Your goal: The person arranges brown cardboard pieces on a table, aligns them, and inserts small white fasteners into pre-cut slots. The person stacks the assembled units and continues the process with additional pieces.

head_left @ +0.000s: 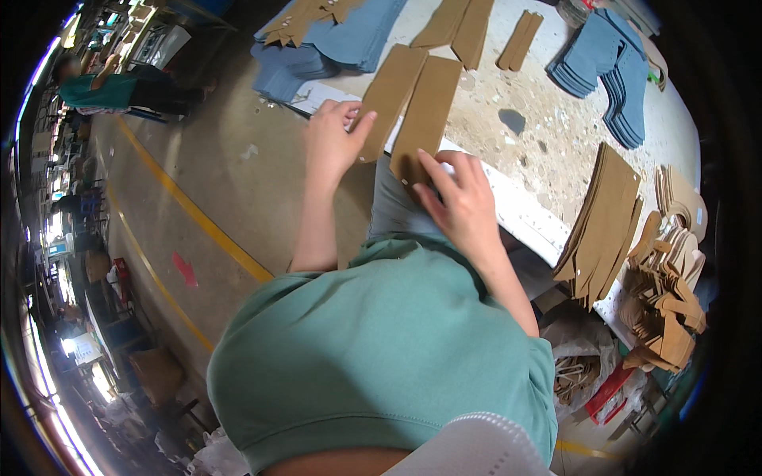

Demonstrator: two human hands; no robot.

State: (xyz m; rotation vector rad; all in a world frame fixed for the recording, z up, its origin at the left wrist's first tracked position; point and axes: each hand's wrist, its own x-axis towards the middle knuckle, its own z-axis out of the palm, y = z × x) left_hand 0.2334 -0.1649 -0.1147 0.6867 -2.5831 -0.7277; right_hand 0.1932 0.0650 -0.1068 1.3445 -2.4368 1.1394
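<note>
Two long brown flat pieces, like leather or card, lie side by side across the near edge of the work table. My left hand (333,139) is at the outer edge of the left brown piece (390,95), thumb and fingers apart, the thumb just over it. On the near end of the right brown piece (433,99), my right hand (464,197) rests its index finger, with the other fingers spread. That end juts past the table edge over my lap. Neither hand is closed round a piece.
The white table (496,115) is strewn with scraps. Blue cut pieces (349,40) are stacked far left, more blue pieces (583,55) far right. A brown stack (599,218) and curved tan pieces (671,278) lie at right. Left, a seated person (103,91) is beyond the yellow floor line (190,210).
</note>
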